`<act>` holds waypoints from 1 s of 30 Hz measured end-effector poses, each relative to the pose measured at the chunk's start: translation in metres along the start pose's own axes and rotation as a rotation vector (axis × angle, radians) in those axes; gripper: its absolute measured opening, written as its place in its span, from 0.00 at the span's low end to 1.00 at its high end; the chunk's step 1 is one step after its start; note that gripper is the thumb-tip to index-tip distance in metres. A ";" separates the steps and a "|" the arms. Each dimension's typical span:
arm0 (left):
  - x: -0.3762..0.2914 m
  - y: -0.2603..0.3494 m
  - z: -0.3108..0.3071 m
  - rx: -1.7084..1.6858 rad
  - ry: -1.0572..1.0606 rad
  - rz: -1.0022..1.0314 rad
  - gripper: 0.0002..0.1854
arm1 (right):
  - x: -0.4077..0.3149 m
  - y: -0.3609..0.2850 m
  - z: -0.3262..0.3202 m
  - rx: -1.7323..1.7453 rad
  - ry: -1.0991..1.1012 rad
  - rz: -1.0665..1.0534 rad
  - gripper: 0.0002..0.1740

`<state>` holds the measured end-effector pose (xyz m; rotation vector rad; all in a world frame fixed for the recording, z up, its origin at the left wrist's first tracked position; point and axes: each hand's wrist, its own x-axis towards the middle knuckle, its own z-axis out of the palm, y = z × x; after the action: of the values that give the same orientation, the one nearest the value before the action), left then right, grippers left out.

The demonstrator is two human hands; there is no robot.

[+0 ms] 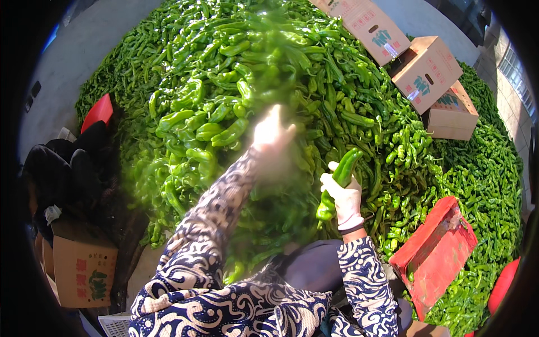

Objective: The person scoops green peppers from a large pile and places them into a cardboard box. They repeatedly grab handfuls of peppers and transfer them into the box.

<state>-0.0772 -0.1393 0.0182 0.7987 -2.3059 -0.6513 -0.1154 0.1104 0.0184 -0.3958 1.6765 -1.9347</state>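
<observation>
A huge heap of long green peppers point(227, 88) spreads before me. My left hand point(273, 130), in a pale glove, reaches out over the middle of the heap; glare and blur hide its fingers, so whether it touches a pepper cannot be told. Lower and to the right, my right hand point(344, 198) in a white glove is closed around green peppers point(346, 168), one end sticking up above the fingers and another showing below them at the left. Both my arms wear dark blue and cream patterned sleeves.
Cardboard boxes point(430, 76) with printing lie on the heap at upper right. A dirty red plastic scoop or bin point(442, 257) rests at lower right. At the left are a person's dark-clothed legs point(54, 168), a red scoop point(97, 113) and an upright carton point(84, 269). A white crate point(114, 325) stands at lower left.
</observation>
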 end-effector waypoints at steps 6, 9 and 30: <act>0.069 -0.069 0.081 0.419 -0.383 -0.085 0.27 | -0.006 0.002 -0.005 0.063 -0.067 0.047 0.28; 0.085 -0.090 0.094 0.504 -0.567 -0.182 0.36 | -0.007 -0.002 -0.005 0.076 -0.039 0.064 0.28; -0.100 0.102 -0.050 -0.312 -0.133 0.871 0.23 | -0.012 0.000 -0.022 1.099 -0.603 0.381 0.35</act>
<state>-0.0184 -0.0130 0.0778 -0.4057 -2.2801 -0.6234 -0.1180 0.1351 0.0159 -0.1594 0.1776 -1.8568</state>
